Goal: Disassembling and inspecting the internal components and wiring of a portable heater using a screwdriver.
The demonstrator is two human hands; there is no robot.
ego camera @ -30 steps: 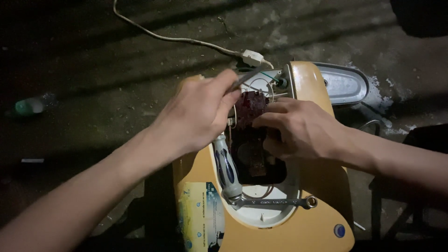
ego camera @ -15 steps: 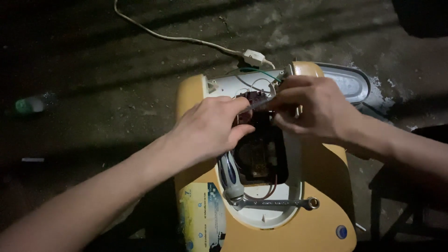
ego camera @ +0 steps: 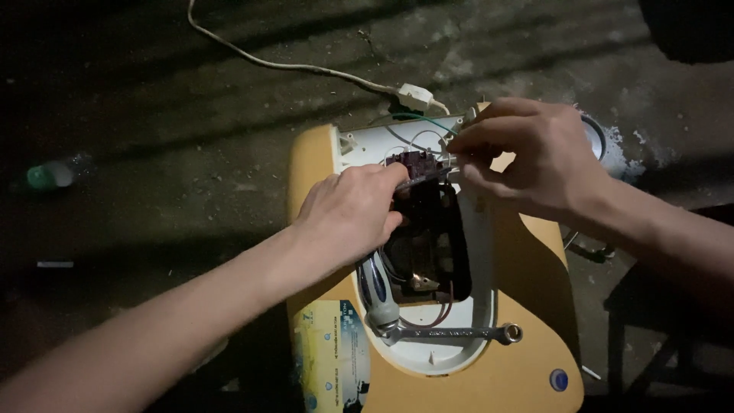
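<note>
On the dim concrete floor (ego camera: pixel 191 115) before you lies 1 yellow appliance housing (ego camera: pixel 527 306) with a white inner panel (ego camera: pixel 478 229) and an open dark cavity.

- Your left hand (ego camera: pixel 348 214): knuckles up, fingers curled and pressed onto 1 small dark electrical component (ego camera: pixel 413 163) at the top of the cavity — whether it truly clamps the part, you cannot tell.
- Your right hand (ego camera: pixel 527 153): fingertips pinched together at the component's right edge, just beside the thin wires (ego camera: pixel 413 138); what sits between them is too small to make out.
- 1 screwdriver with a blue-and-white handle (ego camera: pixel 378 294): lying along the cavity's left edge, under your left wrist.
- 1 steel wrench (ego camera: pixel 451 333): resting across the lower white panel, ring end to the right, touching the screwdriver handle.
- 1 white cable with inline switch (ego camera: pixel 417 95): running over the floor to the housing's top edge.
- 1 green-capped bottle (ego camera: pixel 50 176): far left, well apart.
- 1 printed label (ego camera: pixel 332 352) — lower left face of the housing.
</note>
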